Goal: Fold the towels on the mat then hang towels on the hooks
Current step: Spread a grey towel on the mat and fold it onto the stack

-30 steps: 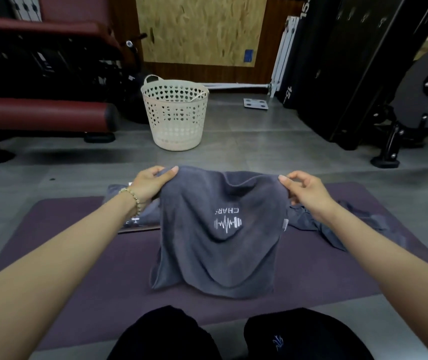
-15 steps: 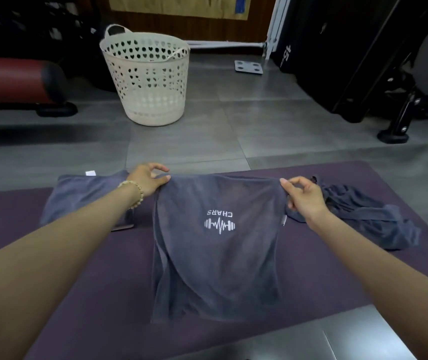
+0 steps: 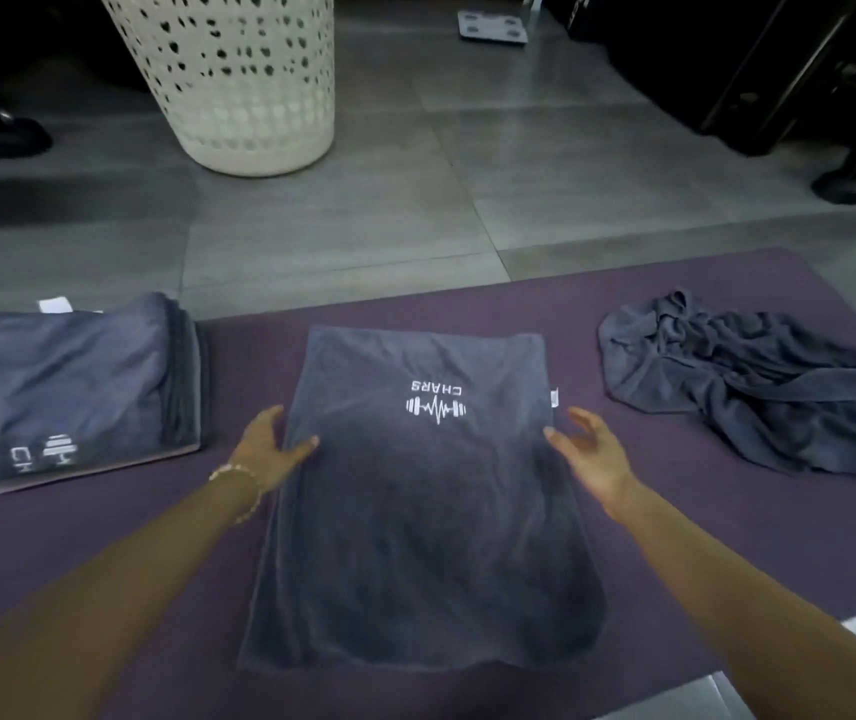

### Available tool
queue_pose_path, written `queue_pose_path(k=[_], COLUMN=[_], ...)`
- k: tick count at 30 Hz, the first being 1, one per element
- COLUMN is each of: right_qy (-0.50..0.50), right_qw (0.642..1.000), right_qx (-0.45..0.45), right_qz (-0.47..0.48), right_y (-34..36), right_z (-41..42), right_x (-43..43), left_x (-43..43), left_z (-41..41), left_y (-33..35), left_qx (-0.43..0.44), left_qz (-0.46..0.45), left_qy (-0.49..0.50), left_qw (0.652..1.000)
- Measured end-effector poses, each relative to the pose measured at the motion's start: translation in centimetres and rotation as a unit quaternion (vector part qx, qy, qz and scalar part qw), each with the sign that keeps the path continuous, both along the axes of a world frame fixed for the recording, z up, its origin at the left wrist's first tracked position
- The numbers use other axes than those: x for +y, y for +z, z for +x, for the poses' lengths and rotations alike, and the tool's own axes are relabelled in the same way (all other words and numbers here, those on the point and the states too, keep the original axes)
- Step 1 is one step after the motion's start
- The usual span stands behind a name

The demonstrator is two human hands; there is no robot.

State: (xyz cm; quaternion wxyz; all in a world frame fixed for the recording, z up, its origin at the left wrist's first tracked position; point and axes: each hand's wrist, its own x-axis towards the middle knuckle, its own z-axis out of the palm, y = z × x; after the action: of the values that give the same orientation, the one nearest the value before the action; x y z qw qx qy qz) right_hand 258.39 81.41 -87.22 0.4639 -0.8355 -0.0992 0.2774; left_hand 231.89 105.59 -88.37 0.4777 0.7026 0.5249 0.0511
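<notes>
Grey cloth towel with a white logo (image 3: 415, 537) lies flat on the purple rubber mat (image 3: 701, 553). Both arms reach forward: left hand (image 3: 270, 449) rests relaxed on its left edge, thumb on the cloth; right hand (image 3: 589, 452) is spread, fingers apart, at its right edge.

The centre towel (image 3: 415, 511) is soft matt grey cloth with a white printed logo, the mat (image 3: 130, 589) matt purple foam-like, the basket (image 3: 239, 80) at 11 o'clock perforated cream plastic, the floor (image 3: 337, 226) faintly glossy grey tile.

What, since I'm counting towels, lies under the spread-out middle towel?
The middle towel lies on the purple mat, which shows around it. Anything else beneath is hidden.
</notes>
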Motion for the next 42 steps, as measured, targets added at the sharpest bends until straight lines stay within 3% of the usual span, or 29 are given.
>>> queue_pose_path(k=[6, 10, 14, 18, 21, 28, 34, 37, 40, 42], right_qy=[0.027, 0.033, 0.104, 0.114, 0.093, 0.043, 0.057, 0.091, 0.084, 0.055], right_qw=[0.997, 0.995, 0.986, 0.988, 0.989, 0.987, 0.977, 0.971, 0.975, 0.98], right_qx=[0.032, 0.066, 0.077, 0.006, -0.05, -0.04, -0.007, 0.018, 0.075, 0.125], right_qz=[-0.064, -0.073, -0.104, -0.102, -0.108, -0.151, -0.203, -0.218, -0.193, -0.144], right_y=[-5.7, -6.7, -7.0, -5.6, -5.1, -7.3, -8.2, -7.6, -6.6, -5.8], right_z=[-3.6, -5.1, -6.5, -7.0, -6.8, -7.3, -7.4, -8.2, -9.0, -9.4], right_x=[-7.6, -11.0, -13.7, -14.1, -14.6, -15.5, -14.8, -14.0, -13.7, -14.1], left_x=[-4.1, -5.7, -7.9, -9.5, -9.0, -9.0, -9.5, -10.0, -10.7, -10.6], left_z=[-7.5, -9.4, -10.7, -10.6, -11.4, -13.2, -12.0, -12.2, -12.7, -12.9], left_y=[-7.9, -8.3, -7.7, -6.3, -6.0, -6.4, -6.5, -6.0, -5.6, -5.2], left_qx=[0.053, 0.087, 0.093, 0.059, 0.047, 0.118, 0.111, 0.038, 0.014, 0.023], left_qz=[-0.031, -0.026, -0.047, 0.03, 0.026, 0.024, -0.037, -0.064, -0.032, -0.055], left_qy=[0.02, 0.003, -0.034, -0.008, 0.01, -0.01, 0.004, -0.025, -0.103, -0.105], left_qw=[0.998, 0.996, 0.994, 0.998, 0.998, 0.993, 0.993, 0.997, 0.994, 0.993])
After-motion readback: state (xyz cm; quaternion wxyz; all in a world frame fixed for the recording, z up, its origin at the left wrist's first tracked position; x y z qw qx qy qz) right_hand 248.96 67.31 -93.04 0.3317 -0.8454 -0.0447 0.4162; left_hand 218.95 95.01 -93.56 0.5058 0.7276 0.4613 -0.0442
